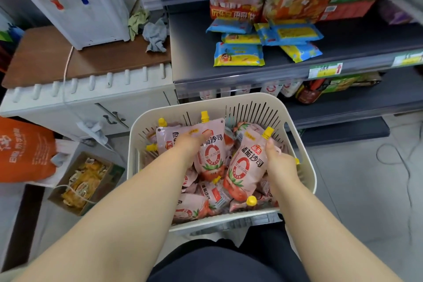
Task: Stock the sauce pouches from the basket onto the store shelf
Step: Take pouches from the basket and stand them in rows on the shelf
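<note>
Sauce pouches point(196, 208): heaped in the basket point(229, 218), yellow caps pointing every way.
Left hand point(186, 144): fingers curled over the centre pouch point(209, 155).
Right hand point(280, 163): thumb pinching the tilted pouch point(246, 167) near its cap — fingers behind it, hidden.
Doing it well: lift both clear of the rim, then stand them caps-up on the low shelf point(343, 107).
In the way: price rail point(229, 82) overhangs that shelf just behind the basket — go in low.
Around: blue packets point(238, 54) above, water dispenser point(68, 2) to the left.
</note>
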`<state>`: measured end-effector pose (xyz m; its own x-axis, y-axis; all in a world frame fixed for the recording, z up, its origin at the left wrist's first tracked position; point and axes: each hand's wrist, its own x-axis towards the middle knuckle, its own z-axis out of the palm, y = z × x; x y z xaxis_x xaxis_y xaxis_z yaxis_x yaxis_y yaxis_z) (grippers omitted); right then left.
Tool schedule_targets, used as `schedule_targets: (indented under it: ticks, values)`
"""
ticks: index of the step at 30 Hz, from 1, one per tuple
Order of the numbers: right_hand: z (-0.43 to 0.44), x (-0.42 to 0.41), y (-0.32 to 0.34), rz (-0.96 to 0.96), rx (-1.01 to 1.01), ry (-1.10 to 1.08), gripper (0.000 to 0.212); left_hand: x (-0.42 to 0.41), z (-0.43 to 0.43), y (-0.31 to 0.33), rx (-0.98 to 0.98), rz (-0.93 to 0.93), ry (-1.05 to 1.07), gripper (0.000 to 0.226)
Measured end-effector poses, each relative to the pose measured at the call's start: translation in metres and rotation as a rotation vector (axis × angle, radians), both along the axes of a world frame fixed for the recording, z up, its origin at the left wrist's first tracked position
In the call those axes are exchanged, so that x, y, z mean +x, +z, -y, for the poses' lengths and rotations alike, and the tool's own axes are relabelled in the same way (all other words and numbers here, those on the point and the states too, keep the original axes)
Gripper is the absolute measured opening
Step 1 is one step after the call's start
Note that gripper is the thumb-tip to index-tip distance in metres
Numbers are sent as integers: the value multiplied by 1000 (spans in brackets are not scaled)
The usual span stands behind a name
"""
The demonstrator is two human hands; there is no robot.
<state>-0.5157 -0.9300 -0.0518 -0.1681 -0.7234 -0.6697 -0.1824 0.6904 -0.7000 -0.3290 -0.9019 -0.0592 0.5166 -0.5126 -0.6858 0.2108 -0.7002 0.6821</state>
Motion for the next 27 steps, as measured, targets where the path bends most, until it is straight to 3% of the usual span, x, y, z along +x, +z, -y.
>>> schedule_targets:
  ticks: [6, 9, 12, 17, 22, 25, 27]
  values:
    - [4, 0, -5, -52, 46, 74, 66, -11, -7, -3, -94, 64, -41, 53]
    - [5, 0, -4, 66, 105, 73, 51, -15, -14, -9, -70, -15, 18, 63]
    - [-1, 2, -7, 136, 154, 159, 40, -13, -19, -17, -47, -63, 8, 91]
    - [-4, 9, -16, 23, 176, 347, 40, -19, -17, -12, -32, 31, -90, 64]
    - [-3, 11, -26, 31, 212, 314, 32, -32, -16, -3, -57, 225, -289, 27]
    - [-4, 9, -23, 105, 233, 237, 26, -35, -22, -3, -90, 311, -288, 46]
    - [-4, 5, -17, 167, 211, 165, 36, -33, -28, 3, -124, 304, -214, 53]
